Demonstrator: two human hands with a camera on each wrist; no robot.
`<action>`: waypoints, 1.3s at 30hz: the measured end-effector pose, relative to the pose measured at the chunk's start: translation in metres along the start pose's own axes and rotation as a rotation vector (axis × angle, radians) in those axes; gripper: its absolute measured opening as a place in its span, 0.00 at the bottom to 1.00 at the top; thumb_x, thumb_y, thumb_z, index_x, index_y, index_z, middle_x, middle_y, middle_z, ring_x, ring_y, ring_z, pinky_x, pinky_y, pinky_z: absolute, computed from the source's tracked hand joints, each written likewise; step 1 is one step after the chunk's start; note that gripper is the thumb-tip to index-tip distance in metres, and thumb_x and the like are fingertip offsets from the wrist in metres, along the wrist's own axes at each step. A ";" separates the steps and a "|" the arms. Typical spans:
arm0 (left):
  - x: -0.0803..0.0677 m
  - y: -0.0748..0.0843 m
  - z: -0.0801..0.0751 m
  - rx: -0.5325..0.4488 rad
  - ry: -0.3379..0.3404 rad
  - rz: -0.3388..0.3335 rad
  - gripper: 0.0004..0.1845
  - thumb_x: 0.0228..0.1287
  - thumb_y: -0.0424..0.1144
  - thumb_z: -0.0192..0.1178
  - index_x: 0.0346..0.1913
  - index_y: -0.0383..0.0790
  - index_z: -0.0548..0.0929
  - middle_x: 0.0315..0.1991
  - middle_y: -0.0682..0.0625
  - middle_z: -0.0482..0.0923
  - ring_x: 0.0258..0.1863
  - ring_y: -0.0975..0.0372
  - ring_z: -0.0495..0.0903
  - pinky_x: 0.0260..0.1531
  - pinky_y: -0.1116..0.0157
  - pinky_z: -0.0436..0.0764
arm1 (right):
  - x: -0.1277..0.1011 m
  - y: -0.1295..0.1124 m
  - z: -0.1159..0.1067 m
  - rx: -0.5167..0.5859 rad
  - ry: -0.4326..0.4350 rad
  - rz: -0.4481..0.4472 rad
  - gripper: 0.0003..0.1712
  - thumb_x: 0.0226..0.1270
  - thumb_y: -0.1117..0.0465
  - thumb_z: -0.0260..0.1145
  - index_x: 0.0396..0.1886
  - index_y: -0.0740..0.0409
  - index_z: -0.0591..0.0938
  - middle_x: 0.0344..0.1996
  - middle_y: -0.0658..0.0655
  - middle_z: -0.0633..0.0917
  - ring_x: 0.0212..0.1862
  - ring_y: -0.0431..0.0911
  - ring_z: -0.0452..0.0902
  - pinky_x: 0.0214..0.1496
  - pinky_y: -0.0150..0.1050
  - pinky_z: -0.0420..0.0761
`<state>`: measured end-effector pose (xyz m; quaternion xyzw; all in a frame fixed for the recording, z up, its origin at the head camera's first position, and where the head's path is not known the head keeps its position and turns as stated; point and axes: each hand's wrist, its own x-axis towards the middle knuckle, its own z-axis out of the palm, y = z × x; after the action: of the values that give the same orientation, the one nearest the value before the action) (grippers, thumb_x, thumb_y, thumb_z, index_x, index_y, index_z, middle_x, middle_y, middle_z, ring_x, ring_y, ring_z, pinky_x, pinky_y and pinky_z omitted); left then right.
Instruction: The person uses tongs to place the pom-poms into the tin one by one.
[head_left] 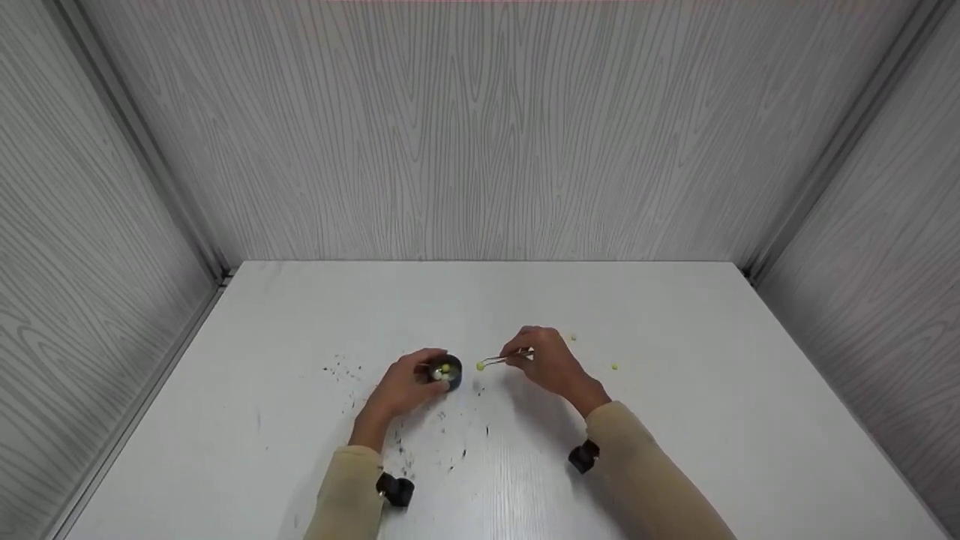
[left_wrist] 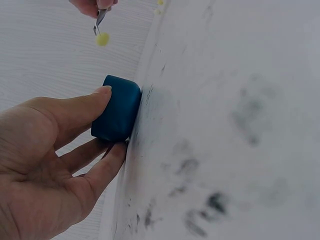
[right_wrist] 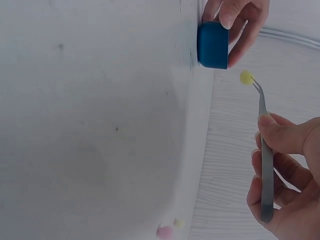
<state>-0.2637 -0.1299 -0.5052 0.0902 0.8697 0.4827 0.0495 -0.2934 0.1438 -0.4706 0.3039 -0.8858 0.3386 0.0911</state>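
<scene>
My left hand grips a small dark blue round cup that stands on the white table; thumb and fingers curl round its wall. Small yellowish beads lie inside the cup. My right hand pinches metal tweezers, and their tips hold a small yellow bead just right of the cup. The right wrist view shows the tweezers, the bead and the cup close together. The left wrist view has the bead hanging above the cup.
Two loose beads lie on the table to the right, one green and one pale; a pink one shows in the right wrist view. Dark smudges mark the table. Grey wood-grain walls enclose three sides.
</scene>
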 end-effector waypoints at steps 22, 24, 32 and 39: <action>-0.002 -0.001 0.000 -0.019 -0.002 -0.009 0.29 0.66 0.33 0.69 0.70 0.41 0.77 0.66 0.39 0.78 0.66 0.44 0.78 0.69 0.45 0.75 | 0.024 -0.016 0.027 -0.020 -0.009 0.004 0.07 0.64 0.71 0.73 0.38 0.59 0.93 0.34 0.56 0.89 0.42 0.48 0.86 0.48 0.44 0.88; -0.002 -0.001 0.000 -0.015 0.001 -0.007 0.29 0.66 0.33 0.69 0.70 0.41 0.77 0.66 0.39 0.79 0.66 0.45 0.78 0.69 0.45 0.75 | 0.025 -0.017 0.030 -0.019 -0.012 0.011 0.07 0.64 0.71 0.73 0.38 0.58 0.93 0.34 0.56 0.89 0.42 0.48 0.86 0.49 0.44 0.88; -0.004 0.001 -0.001 -0.014 -0.002 -0.004 0.29 0.66 0.32 0.69 0.70 0.41 0.77 0.66 0.39 0.78 0.67 0.44 0.78 0.69 0.44 0.74 | 0.027 -0.013 0.035 -0.034 -0.032 0.007 0.07 0.65 0.70 0.73 0.39 0.58 0.93 0.35 0.56 0.89 0.42 0.48 0.86 0.49 0.44 0.87; -0.003 0.000 -0.001 0.022 0.004 -0.007 0.29 0.66 0.34 0.69 0.70 0.42 0.77 0.66 0.40 0.79 0.68 0.44 0.77 0.70 0.43 0.73 | 0.024 -0.008 0.036 -0.038 -0.027 0.026 0.08 0.64 0.71 0.73 0.40 0.58 0.93 0.35 0.56 0.89 0.42 0.47 0.86 0.49 0.44 0.88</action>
<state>-0.2606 -0.1307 -0.5045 0.0868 0.8753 0.4733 0.0486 -0.3061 0.1037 -0.4846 0.2954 -0.8970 0.3188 0.0804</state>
